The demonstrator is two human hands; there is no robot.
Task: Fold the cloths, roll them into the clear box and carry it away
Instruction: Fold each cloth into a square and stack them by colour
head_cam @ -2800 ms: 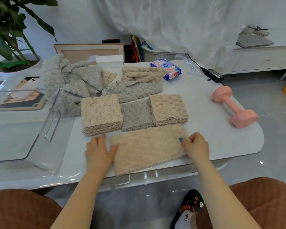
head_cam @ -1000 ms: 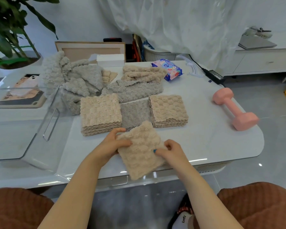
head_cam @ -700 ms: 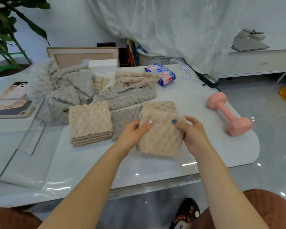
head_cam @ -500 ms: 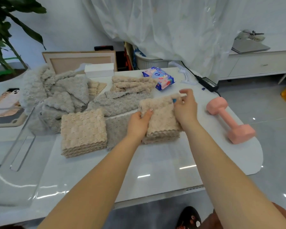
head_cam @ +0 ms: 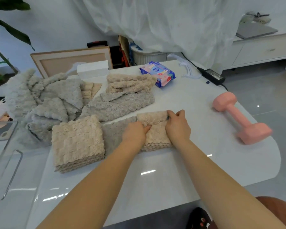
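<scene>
Forearms reach out over the bare near part of the white table [head_cam: 172,171]. The clear box [head_cam: 0,154] stands at the near left, well apart from the work, and no cloth shows in the part in view.

Beyond the forearms, both hands lie close together on the folded beige cloth [head_cam: 155,131], which sits on top of the right beige stack [head_cam: 155,147]. The left hand [head_cam: 135,133] presses its near left part with fairly straight fingers. The right hand [head_cam: 177,126] curls its fingers over the far right corner, thumb on the top face.

Step in hand, as judged: seating this cloth on the stack. To do it well:
- Align the scalloped near edges with the layers below.
- Flatten the raised far fold before letting go.
- Lift both hands straight up, so the plush layers do not slide.

Just left lies the grey stack [head_cam: 114,134], then the left beige stack [head_cam: 78,141]. Farther back is a loose heap of unfolded cloths [head_cam: 48,100], so folding is judged far from done and rolling not begun. A pink dumbbell [head_cam: 241,118] lies to the right, clear of the stacks.
</scene>
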